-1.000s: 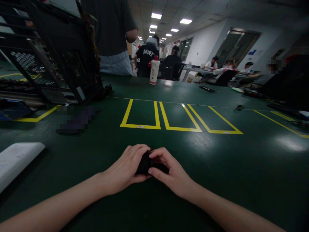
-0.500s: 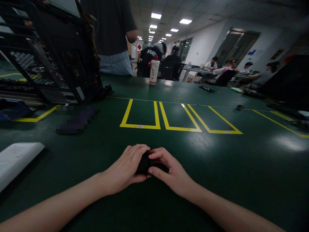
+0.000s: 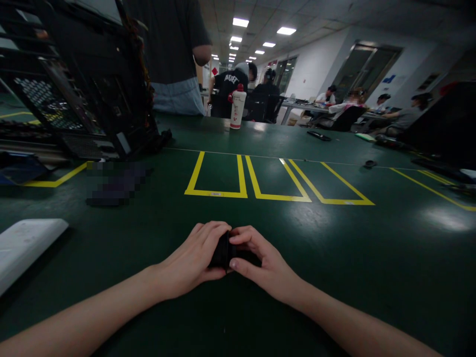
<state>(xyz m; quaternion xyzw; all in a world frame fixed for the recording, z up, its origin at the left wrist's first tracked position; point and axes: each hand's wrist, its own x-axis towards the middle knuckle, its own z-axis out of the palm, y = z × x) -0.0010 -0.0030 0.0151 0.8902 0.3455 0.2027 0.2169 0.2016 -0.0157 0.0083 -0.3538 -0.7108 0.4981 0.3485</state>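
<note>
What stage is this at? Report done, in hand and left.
Done: nothing visibly finished; the yellow taped boxes hold nothing. In hand: left hand and right hand together grip a small black object low over the green table. Left: cannot tell.

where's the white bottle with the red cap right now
In the head view, the white bottle stands upright at the far edge of the green table, just left of centre, beyond the yellow tape boxes and in front of the standing person.

Glossy green table mat (image 3: 334, 238)
</note>
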